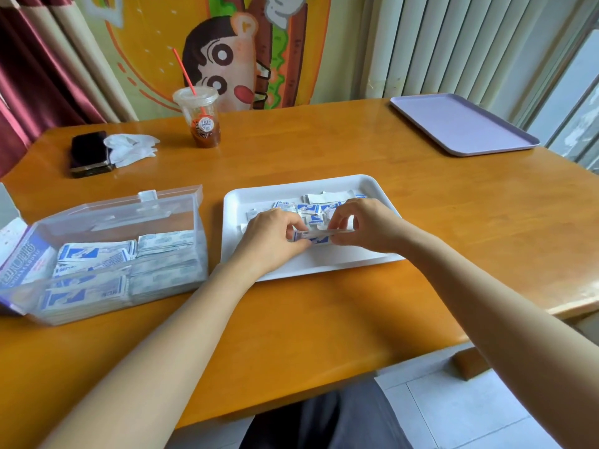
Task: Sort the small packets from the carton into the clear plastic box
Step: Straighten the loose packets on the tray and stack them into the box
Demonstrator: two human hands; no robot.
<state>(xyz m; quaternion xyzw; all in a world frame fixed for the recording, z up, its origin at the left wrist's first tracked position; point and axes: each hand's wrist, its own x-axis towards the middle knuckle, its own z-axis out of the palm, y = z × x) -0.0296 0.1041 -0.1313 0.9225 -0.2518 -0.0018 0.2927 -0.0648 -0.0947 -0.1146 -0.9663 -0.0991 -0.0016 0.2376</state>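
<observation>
Presently both the left hand point(275, 236) and right hand point(359, 225) are pinching opposite ends of a small stack of packets point(313, 238) lying crosswise over the white tray point(324, 265), while the clear plastic box point(97, 307) is waiting leftward on the desk point(324, 319), nearer the left hand.
</observation>
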